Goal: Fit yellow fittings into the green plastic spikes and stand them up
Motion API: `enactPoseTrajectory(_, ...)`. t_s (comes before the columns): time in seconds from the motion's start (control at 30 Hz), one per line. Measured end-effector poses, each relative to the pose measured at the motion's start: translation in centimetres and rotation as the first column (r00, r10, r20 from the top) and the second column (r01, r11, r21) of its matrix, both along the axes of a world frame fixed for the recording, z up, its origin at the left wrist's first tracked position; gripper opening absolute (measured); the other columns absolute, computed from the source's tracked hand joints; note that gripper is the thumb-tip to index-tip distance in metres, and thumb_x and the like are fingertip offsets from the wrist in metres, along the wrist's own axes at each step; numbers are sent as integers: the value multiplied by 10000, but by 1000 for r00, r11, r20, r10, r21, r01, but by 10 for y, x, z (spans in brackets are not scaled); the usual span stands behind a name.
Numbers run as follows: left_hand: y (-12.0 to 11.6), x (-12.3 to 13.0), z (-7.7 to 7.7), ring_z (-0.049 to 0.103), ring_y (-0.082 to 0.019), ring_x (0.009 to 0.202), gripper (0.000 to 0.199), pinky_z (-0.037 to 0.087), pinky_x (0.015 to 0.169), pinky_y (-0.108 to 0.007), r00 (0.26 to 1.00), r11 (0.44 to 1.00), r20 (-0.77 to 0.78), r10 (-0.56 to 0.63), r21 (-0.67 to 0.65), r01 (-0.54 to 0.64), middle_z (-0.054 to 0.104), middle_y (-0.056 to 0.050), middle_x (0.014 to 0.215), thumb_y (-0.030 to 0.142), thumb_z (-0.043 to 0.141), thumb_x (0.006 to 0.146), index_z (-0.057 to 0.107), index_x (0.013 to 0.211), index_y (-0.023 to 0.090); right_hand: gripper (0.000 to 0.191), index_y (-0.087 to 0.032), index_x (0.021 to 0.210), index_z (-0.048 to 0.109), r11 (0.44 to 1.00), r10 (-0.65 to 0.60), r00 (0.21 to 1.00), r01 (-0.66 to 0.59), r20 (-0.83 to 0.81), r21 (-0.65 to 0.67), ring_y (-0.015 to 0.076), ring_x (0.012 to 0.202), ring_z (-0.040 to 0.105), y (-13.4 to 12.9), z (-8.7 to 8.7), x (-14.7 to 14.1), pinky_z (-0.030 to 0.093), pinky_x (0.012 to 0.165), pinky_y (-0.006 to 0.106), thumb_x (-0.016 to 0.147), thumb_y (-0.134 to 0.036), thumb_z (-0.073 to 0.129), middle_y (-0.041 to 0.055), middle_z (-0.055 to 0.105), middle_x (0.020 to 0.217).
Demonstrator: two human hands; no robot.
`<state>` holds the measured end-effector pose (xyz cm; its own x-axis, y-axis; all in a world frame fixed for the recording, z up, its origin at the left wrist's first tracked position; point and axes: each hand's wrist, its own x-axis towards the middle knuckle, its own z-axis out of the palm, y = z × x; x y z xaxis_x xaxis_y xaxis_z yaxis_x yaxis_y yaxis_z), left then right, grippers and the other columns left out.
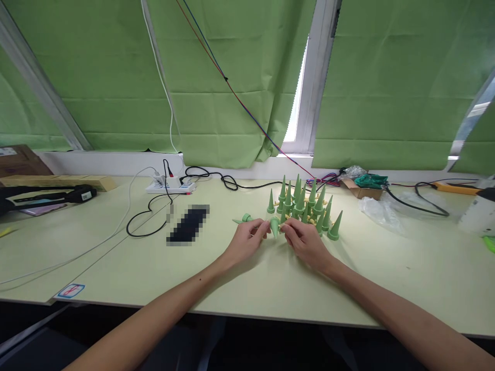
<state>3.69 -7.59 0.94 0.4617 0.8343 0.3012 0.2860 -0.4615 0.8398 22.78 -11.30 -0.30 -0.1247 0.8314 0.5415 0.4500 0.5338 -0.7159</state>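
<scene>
Green cone (pixel 274 225) between left fingers (pixel 263 227) and right fingers (pixel 287 229), tip nearward; both pinched nearly closed, holding it.

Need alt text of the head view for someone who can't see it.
The left hand and right hand hold a green cone between them above a pale table. Upright green cones stand clustered beyond the right hand; a power strip lies farther left, and green blinds hang behind.

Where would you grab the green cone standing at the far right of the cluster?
I'd pinch the green cone low, just above its wide base, coming from the right. It stands point-up and tapers to a slim tip that fingers might slip off, while neighbouring cones crowd its left.
</scene>
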Motion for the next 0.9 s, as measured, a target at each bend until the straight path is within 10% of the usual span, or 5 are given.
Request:
enactPoseTrajectory(0.2, 3, -2, -1, 378, -100, 439, 526, 290, 476, -245, 991, 972, 30, -131, -193, 134, 396, 50, 489, 618, 403, 952, 533, 689, 181, 315, -208, 745, 515, 996, 84, 996, -84, 16, 0, 108, 498, 384, 1, -1, 0, 329, 527, 249, 1013, -354, 436, -51, 452, 564)
enactPoseTrajectory(0.9, -3, -4, -1, 438, -92, 592, 304, 380, 544, -221, 995, 989, 33, -96, 116, 91, 482, 38, 713, 412, 657, 870, 576, 1052, 182, 428, -232, 654, 375, 996, 85, 991, -81, 98, -45, 130, 484, 425, 0, -2, 1, 346, 548, 285, 1048, -387, 310, -34, 468, 522)
